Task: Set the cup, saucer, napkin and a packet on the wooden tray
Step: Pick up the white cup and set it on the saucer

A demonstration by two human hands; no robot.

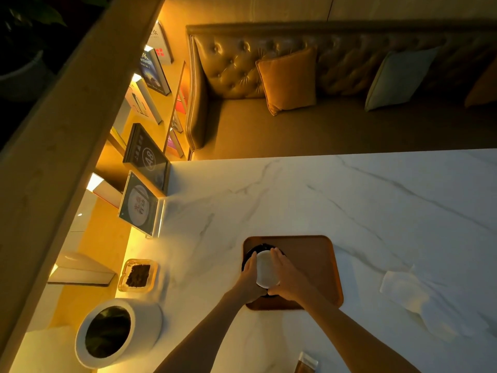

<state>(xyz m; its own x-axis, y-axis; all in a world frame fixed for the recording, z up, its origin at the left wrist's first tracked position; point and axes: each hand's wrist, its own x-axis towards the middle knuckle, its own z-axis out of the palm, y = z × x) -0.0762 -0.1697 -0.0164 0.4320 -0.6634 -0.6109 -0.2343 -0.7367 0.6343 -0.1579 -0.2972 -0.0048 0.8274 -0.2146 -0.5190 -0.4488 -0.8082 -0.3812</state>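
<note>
A wooden tray lies on the marble table. On its left part sits a dark round saucer, and a white cup stands on it. My left hand grips the cup's left side and my right hand grips its right side. A white napkin lies on the table to the right of the tray. A packet lies near the table's front edge, partly cut off by the frame.
A white plant pot stands at the front left, and a glass ashtray sits beyond it. Acrylic sign stands line the table's left edge. A tufted sofa with cushions runs behind the table.
</note>
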